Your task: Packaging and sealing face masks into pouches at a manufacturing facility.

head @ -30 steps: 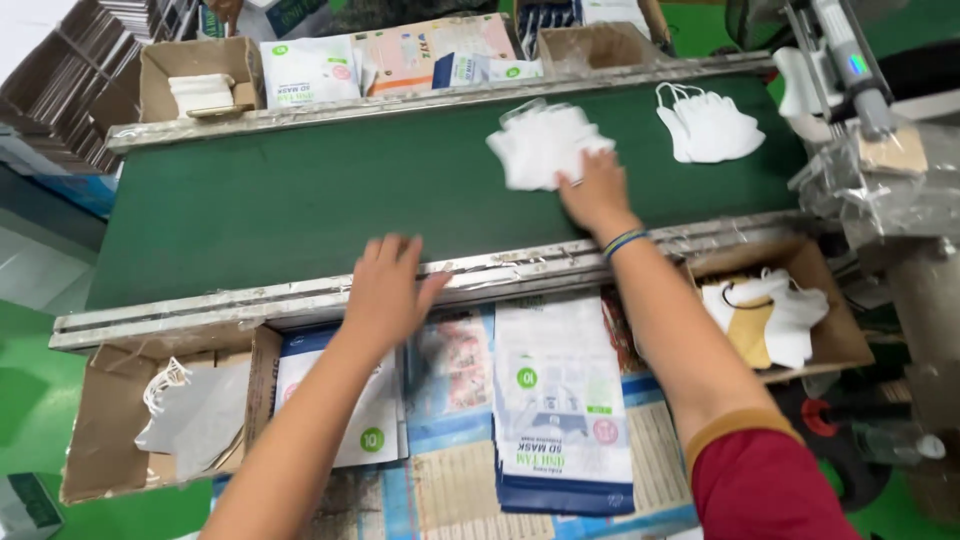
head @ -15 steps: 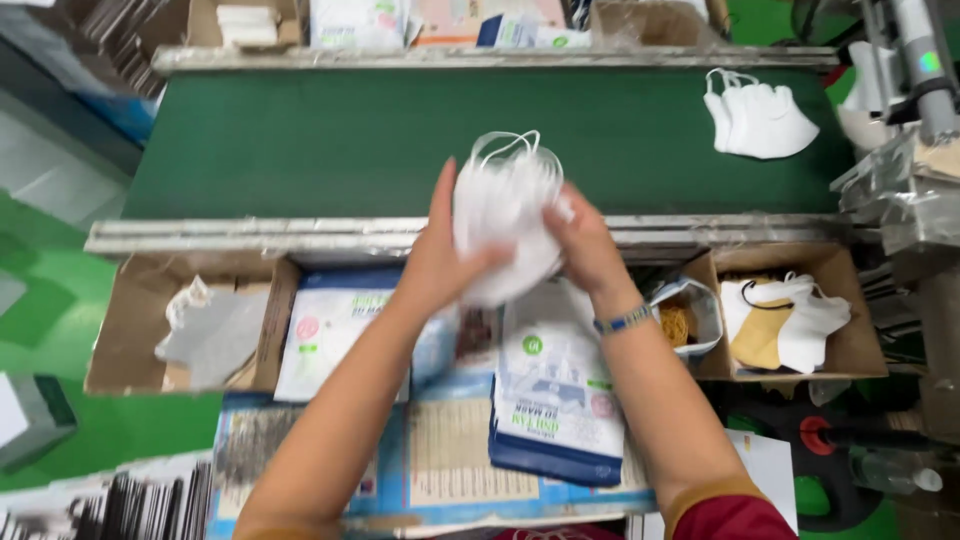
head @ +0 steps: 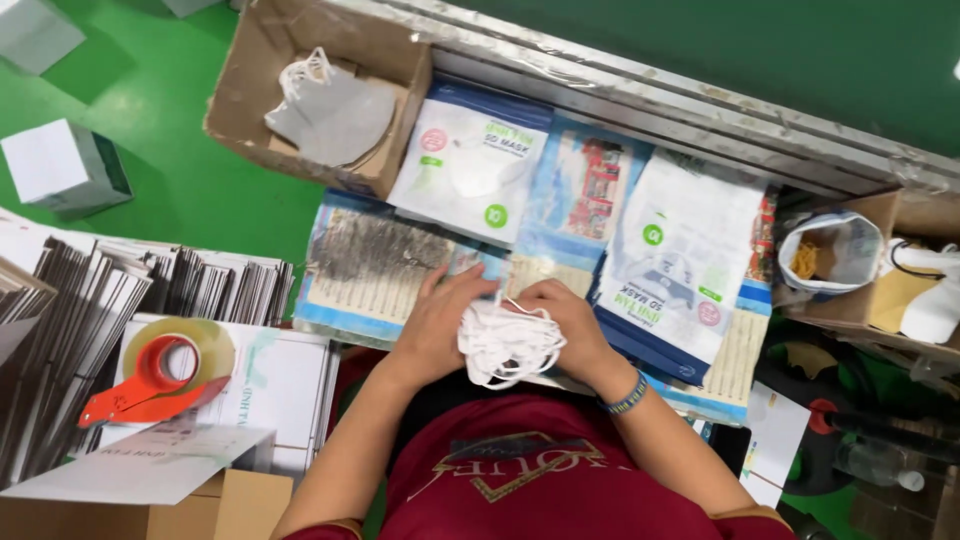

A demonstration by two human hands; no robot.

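1. Both hands were closed on one small stack of white face masks (head: 508, 342), pulled in close to my chest above the near edge of the desk (head: 350, 262); my left hand (head: 440, 320) cupped the stack's left side, my right hand (head: 560, 322) wrapped its right side, a beaded bracelet (head: 627, 397) on that wrist
2. I judged the step to be squaring up the stack, ear loops bunched on top, before it went into a pouch
3. Flat printed pouches lay just beyond my fingers: a white and blue one (head: 678, 270) to the right, another white one (head: 472, 168) to the left, with a mask shape showing through its front
4. I could not tell which pouch was open
5. I reckoned the next move called for one hand to keep the stack pinched tight while the other freed itself to lift a pouch and spread its mouth
6. A cardboard box (head: 262, 62) holding grey masks (head: 335, 112) sat at the far left, and a red tape dispenser (head: 148, 378) rested on the cartons beside my left arm
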